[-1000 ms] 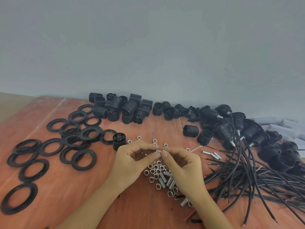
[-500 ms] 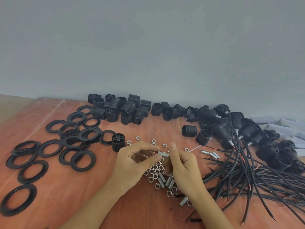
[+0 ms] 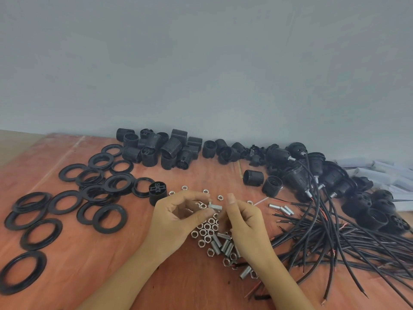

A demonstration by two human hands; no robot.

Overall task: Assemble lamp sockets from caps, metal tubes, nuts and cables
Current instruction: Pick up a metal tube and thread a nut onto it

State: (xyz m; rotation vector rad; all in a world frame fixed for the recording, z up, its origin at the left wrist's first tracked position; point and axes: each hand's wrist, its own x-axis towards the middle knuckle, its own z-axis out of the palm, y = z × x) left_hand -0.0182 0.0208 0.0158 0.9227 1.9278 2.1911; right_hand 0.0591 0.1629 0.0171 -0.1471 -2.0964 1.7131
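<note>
Tube work sits between both hands: the short silver metal tube lies roughly level, long axis left to right, above the loose pile of silver hex nuts on the reddish wooden counter. As I read it, the left hand pinches the tube's nut-bearing left end, fingers curled close. The right hand pinches the right end, thumb raised.

A plain grey-blue wall fills the upper half under soft, even light and meets the far edge of a reddish-brown wooden table — a paler tan strip shows past its left corner, and long pale boxes lie by the wall at right.
</note>
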